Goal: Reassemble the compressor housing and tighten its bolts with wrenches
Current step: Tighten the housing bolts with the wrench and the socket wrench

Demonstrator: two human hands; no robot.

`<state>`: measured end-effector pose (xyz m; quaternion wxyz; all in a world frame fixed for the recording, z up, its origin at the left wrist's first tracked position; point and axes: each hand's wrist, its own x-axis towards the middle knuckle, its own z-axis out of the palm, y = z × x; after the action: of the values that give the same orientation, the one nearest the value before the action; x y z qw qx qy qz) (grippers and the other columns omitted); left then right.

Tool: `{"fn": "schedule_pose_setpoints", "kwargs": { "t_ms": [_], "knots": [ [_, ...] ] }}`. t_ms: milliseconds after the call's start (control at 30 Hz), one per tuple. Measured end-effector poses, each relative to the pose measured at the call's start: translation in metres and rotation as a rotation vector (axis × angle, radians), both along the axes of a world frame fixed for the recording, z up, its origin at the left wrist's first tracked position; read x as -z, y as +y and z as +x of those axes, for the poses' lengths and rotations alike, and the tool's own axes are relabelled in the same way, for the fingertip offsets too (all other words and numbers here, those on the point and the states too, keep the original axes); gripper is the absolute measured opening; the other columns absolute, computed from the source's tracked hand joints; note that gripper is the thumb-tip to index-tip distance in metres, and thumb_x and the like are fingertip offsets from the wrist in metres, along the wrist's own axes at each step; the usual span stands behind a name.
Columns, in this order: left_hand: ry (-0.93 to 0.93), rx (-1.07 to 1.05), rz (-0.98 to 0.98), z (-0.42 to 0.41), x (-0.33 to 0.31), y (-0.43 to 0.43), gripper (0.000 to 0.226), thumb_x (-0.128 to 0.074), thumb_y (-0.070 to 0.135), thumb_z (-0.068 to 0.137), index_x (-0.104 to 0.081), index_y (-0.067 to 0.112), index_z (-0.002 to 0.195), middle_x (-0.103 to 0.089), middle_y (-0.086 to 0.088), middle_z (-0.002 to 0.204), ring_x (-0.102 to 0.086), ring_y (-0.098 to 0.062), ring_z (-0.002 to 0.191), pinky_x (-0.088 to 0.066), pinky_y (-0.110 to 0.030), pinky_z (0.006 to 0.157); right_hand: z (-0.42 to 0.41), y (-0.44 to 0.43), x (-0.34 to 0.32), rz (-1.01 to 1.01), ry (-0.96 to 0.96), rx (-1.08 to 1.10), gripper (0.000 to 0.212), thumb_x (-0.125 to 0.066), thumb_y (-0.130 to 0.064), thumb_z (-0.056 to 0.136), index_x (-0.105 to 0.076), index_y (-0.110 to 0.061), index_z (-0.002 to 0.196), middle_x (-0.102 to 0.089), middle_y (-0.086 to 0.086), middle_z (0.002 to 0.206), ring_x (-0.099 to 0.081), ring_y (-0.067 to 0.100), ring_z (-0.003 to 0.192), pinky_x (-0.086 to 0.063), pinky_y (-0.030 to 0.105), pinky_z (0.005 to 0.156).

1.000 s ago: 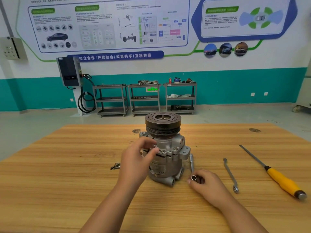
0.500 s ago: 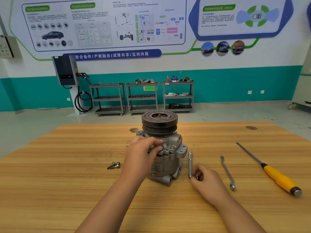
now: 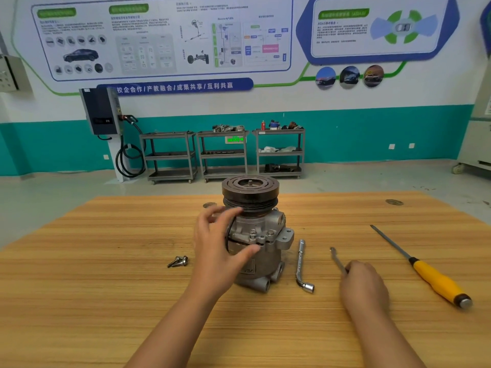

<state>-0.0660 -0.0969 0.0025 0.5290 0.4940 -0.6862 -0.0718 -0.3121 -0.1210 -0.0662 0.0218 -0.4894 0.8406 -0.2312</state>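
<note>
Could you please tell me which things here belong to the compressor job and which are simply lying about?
For the job:
compressor
loose bolts
L-shaped socket wrench
slim wrench, its near end under the right hand
left hand, open at the compressor

Probably just lying about:
yellow-handled screwdriver on the table
trolleys and charger by the wall

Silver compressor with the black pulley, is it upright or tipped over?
Upright: the silver compressor stands on the wooden table, black pulley on top.
</note>
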Motion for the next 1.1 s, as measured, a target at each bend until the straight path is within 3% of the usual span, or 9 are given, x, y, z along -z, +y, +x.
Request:
{"fn": "schedule_pose_setpoints", "kwargs": {
  "t_ms": [67,133,267,367,467,567,700,800,1100],
  "knots": [
    [0.129,0.042,0.187,0.009,0.003,-0.005,0.094,-0.085,0.036,0.063,-0.022,0.056,0.131,-0.016,0.026,0.139,-0.022,-0.005,0.132,-0.026,-0.034,0.109,0.001,-0.001,0.001,-0.045,-0.031,-0.027,0.018,-0.049,-0.013,0.095,-0.065,-0.011,0.105,-0.058,0.006,0.103,-0.058,0.023,0.092,-0.048,0.031,0.069],
    [0.152,0.113,0.376,0.018,0.005,-0.015,0.110,-0.086,0.033,0.063,-0.012,0.047,0.142,-0.014,0.013,0.151,-0.021,-0.015,0.139,-0.027,-0.041,0.112,0.003,-0.002,0.004,-0.164,-0.179,-0.073,0.018,-0.048,-0.011,0.096,-0.062,-0.006,0.106,-0.057,0.010,0.104,-0.054,0.023,0.087,-0.042,0.030,0.068],
    [0.121,0.201,0.490,0.033,0.003,-0.032,0.110,-0.086,0.030,0.062,-0.015,0.044,0.145,-0.008,0.008,0.155,-0.025,-0.025,0.140,-0.035,-0.045,0.108,0.015,0.003,-0.007,-0.404,-0.836,-0.217,0.013,-0.041,-0.010,0.100,-0.052,-0.007,0.107,-0.061,0.008,0.083,-0.053,0.020,0.062,-0.040,0.026,0.053],
    [0.023,0.218,0.523,0.041,-0.005,-0.045,0.120,-0.084,0.042,0.054,-0.011,0.040,0.149,0.006,0.011,0.159,-0.013,-0.023,0.145,-0.025,-0.048,0.115,0.016,0.009,-0.020,-0.415,-1.367,-0.363,0.014,-0.038,-0.013,0.102,-0.050,-0.013,0.094,-0.046,0.002,0.057,-0.037,0.009,0.037,-0.025,0.017,0.033],
    [-0.010,0.242,0.526,0.042,-0.007,-0.053,0.126,-0.084,0.044,0.049,-0.012,0.032,0.151,-0.008,0.006,0.159,-0.019,-0.023,0.144,-0.025,-0.049,0.115,0.015,0.008,-0.024,-0.312,-1.645,-0.472,0.027,-0.037,-0.021,0.101,-0.056,-0.006,0.088,-0.036,-0.001,0.050,-0.030,0.007,0.035,-0.020,0.014,0.031],
    [0.071,0.242,0.473,0.042,-0.003,-0.052,0.120,-0.087,0.041,0.046,-0.022,0.031,0.147,-0.021,0.006,0.152,-0.032,-0.019,0.134,-0.035,-0.039,0.108,0.019,0.006,-0.025,-0.284,-1.771,-0.518,0.025,-0.040,-0.016,0.097,-0.057,-0.004,0.085,-0.042,0.001,0.053,-0.037,0.009,0.042,-0.030,0.019,0.036],
    [0.049,0.092,0.354,0.030,0.011,-0.043,0.119,-0.086,0.054,0.045,-0.024,0.033,0.144,-0.020,0.013,0.145,-0.030,-0.012,0.131,-0.031,-0.034,0.110,0.025,0.002,-0.034,-0.350,-1.870,-0.527,0.014,-0.053,-0.017,0.083,-0.063,-0.007,0.082,-0.056,0.002,0.060,-0.051,0.011,0.055,-0.042,0.026,0.057],
    [0.120,0.011,0.250,0.011,0.026,-0.033,0.117,-0.083,0.060,0.042,-0.023,0.037,0.140,-0.015,0.020,0.140,-0.025,-0.008,0.130,-0.026,-0.028,0.108,0.027,-0.004,-0.041,-0.395,-1.724,-0.572,0.015,-0.053,-0.023,0.082,-0.062,-0.011,0.084,-0.048,-0.005,0.051,-0.046,0.006,0.043,-0.037,0.021,0.044],
    [0.212,-0.072,0.124,-0.018,0.038,-0.040,0.106,-0.083,0.057,0.047,-0.023,0.042,0.133,-0.004,0.025,0.138,-0.016,-0.003,0.126,-0.020,-0.024,0.104,0.037,-0.027,-0.072,-0.516,-1.830,-0.820,0.015,-0.046,-0.026,0.085,-0.054,-0.013,0.086,-0.057,0.000,0.057,-0.055,0.011,0.052,-0.047,0.020,0.050]
  ]
}}
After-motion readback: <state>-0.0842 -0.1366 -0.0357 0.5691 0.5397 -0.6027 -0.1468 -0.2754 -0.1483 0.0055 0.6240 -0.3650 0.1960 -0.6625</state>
